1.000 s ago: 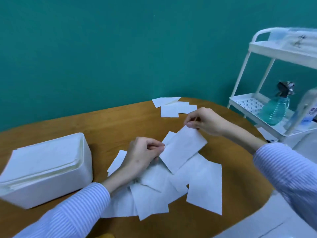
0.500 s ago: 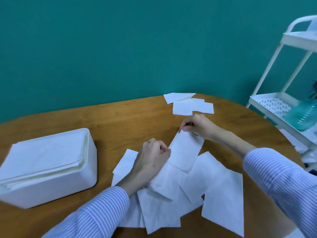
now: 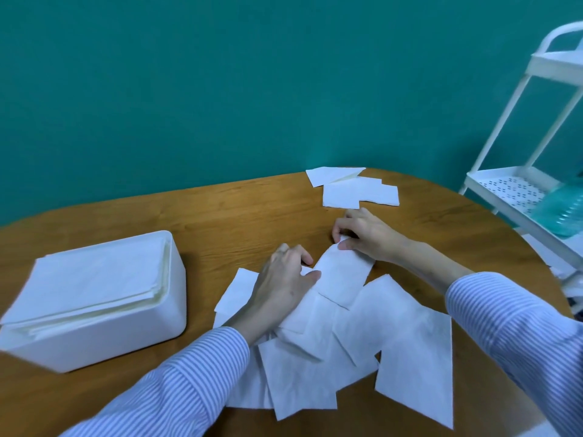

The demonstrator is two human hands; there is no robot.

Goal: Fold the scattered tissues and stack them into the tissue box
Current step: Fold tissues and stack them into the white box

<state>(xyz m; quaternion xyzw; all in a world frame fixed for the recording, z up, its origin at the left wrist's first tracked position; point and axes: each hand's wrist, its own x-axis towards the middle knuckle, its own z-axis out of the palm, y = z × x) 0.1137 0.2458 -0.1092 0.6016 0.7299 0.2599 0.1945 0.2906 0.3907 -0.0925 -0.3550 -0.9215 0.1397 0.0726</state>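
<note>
The person wears a long-sleeved shirt of pale cloth with fine blue-and-white stripes, one striped sleeve nearer the tissue box and the other striped sleeve on the side away from it. Each sleeve ends in a plain cuff at the wrist, and the stripes run across the arm. Beyond the cuffs the left hand and right hand are bare, with no rings, watch or gloves to be seen.
</note>
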